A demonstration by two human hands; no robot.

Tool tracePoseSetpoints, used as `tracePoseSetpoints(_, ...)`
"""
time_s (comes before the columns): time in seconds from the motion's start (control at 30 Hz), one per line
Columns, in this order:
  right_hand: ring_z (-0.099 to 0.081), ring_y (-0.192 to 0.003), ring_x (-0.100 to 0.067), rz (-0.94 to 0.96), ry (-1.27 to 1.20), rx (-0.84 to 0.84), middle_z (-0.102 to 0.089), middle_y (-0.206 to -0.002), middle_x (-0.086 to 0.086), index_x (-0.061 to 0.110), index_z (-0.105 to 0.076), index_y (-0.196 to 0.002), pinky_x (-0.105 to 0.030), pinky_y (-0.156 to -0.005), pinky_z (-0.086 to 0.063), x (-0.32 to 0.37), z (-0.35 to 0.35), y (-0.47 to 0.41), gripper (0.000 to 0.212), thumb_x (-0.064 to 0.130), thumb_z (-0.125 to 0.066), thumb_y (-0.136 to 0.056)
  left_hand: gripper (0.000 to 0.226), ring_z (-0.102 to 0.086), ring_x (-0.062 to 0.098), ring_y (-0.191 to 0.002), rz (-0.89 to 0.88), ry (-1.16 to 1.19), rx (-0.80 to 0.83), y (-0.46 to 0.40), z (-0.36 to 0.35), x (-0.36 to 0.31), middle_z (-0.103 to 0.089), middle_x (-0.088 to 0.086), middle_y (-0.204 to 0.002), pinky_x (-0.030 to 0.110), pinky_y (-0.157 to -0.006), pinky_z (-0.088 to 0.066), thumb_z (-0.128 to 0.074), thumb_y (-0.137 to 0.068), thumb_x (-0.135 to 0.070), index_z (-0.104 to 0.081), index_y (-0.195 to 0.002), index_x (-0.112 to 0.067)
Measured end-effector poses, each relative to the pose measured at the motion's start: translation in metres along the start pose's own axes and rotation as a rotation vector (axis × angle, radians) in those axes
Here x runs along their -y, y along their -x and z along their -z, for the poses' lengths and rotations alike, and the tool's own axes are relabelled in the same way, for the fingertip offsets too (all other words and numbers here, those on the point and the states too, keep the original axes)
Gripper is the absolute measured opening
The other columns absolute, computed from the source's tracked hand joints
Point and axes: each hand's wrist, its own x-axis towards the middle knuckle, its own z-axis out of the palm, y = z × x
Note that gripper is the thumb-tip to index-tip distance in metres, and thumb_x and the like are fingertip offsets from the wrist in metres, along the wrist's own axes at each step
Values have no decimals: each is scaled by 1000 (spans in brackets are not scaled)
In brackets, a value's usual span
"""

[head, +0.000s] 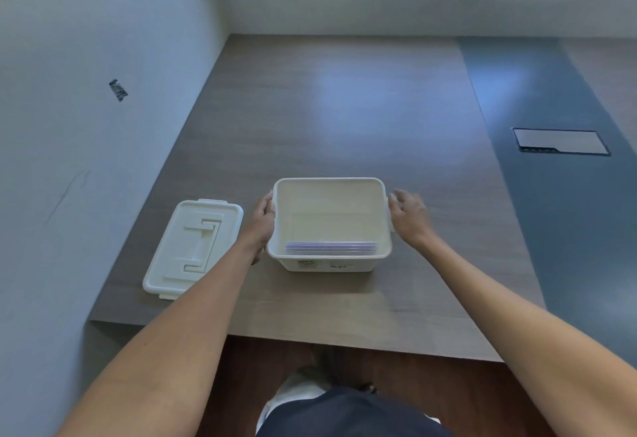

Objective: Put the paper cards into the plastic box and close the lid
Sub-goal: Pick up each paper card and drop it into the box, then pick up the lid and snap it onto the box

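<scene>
A white plastic box (377,184) stands open on the wooden table, in the middle near the front. A stack of pale purple-edged paper cards (331,248) lies inside it against the near wall. My left hand (263,221) grips the box's left rim, fingers curled over the edge. At the box's right side, my right hand (408,214) touches or nearly touches the rim with its fingers apart and slightly blurred. The white lid (193,247), with a recessed handle, lies flat on the table to the left of the box.
The table (310,119) butts against a white wall on the left and a windowed wall at the back. A dark blue strip (537,98) runs along the table's right part, with a cable hatch (560,141) set in it. The table's front edge is close to my body.
</scene>
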Motion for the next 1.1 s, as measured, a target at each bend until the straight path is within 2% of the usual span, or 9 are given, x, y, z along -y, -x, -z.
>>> tracePoseSetpoints(0.07, -56, -95, -27, -19, -34, 6, -63, -100, -12, 8, -64, -104, -33, -77, -39, -12, -4, 4, 28, 23, -40, -102, 43, -44, 16, -138, 11, 35, 22, 6, -8, -4, -45, -6, -151, 45, -114, -38, -28, -107, -34, -35, -150, -38)
tracePoseSetpoints(0.2, -58, -90, -26, -88, -126, -172, -68, -101, -14, 3, -65, -106, -30, -73, -36, -50, 32, 29, 32, 23, -40, -102, 43, -49, 17, -133, -52, 5, 127, 23, -62, -31, -49, -5, -148, 40, -109, -43, -29, -108, -30, -36, -151, -34)
tracePoseSetpoints(0.43, -62, -97, -30, -131, -118, -165, -70, -103, -13, 5, -66, -107, -31, -73, -38, -55, 28, 26, 35, 28, -40, -102, 42, -54, 16, -128, -65, 41, 101, 24, -64, -20, -54, -5, -144, 38, -103, -48, -30, -108, -29, -40, -149, -35)
tracePoseSetpoints(0.57, -58, -108, -32, -123, -91, -168, -67, -110, -16, 5, -63, -112, -32, -78, -38, -56, 30, 29, 34, 26, -39, -103, 42, -54, 14, -125, -113, -16, 75, 30, -70, -18, -55, -3, -143, 28, -96, -47, -30, -108, -28, -41, -149, -30)
tracePoseSetpoints(0.63, -56, -113, -33, -110, -36, -183, -61, -118, -18, 7, -59, -121, -35, -86, -41, -50, 31, 28, 33, 27, -39, -102, 43, -51, 16, -128, -119, -70, 21, 31, -68, -22, -52, 1, -145, 30, -101, -44, -30, -108, -29, -40, -150, -23)
tracePoseSetpoints(0.73, -56, -114, -40, 10, 185, -207, -55, -127, -20, 11, -51, -133, -44, -96, -41, -34, 32, 20, 39, 29, -40, -101, 48, -44, 25, -137, -147, -272, -110, 29, -57, -31, -44, 13, -151, 36, -114, -33, -34, -106, -31, -39, -150, -13)
tracePoseSetpoints(0.8, -55, -117, -41, 113, 329, -178, -54, -133, -19, 10, -47, -140, -47, -101, -38, -19, 35, 11, 44, 29, -41, -101, 50, -39, 28, -140, -223, -468, -141, 31, -44, -39, -37, 16, -152, 34, -114, -28, -33, -106, -32, -38, -150, -9)
tracePoseSetpoints(0.97, -43, -138, -29, 340, 581, -39, -43, -151, -12, 12, -36, -149, -44, -110, -29, 30, 21, -24, 52, 38, -31, -104, 55, -29, 30, -146, -390, -959, -245, 28, 15, -46, -26, 12, -160, 43, -117, -26, -30, -104, -44, -32, -154, -21)
tracePoseSetpoints(1.1, -28, -148, -28, 574, 730, 21, -35, -157, -15, 11, -35, -148, -44, -117, -21, 77, -13, -49, 53, 39, -29, -104, 58, -5, 30, -153, -327, -1034, -388, 26, 64, -42, -10, 11, -166, 43, -123, -8, -26, -104, -45, -20, -158, -25)
